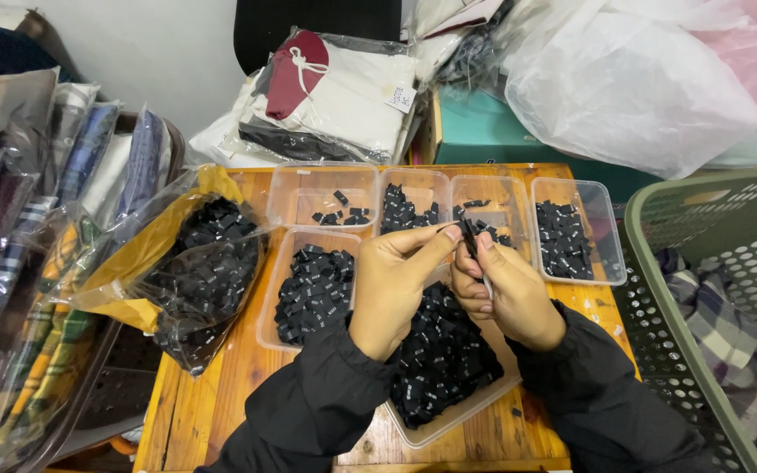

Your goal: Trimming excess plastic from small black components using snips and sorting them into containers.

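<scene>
Black woven labels are filling the scene, and both hands are meeting over the middle of the wooden worktop (194,412). The left hand (393,280) is pinching with thumb and forefinger closed on the top of 1 small black label (468,236), the other fingers curled loosely. The right hand (510,293) is closing around the lower part of the same label, fingers folded in and thumb pressing from the front. Both forearms in black sleeves are coming up from the bottom edge, wrists angled inward so that the knuckles are nearly touching. The held label is hovering above the large clear tray (449,420), which is lying under the hands and is heaped with labels. Another 5 clear trays are sitting on the worktop: 1 (266,324) left of the hands, well filled, and 4 in a row behind, the leftmost (308,188) holding only a few pieces. An open plastic bag (208,271) of labels is slumping at the left edge. A green perforated basket (703,228) is standing at the right.
</scene>
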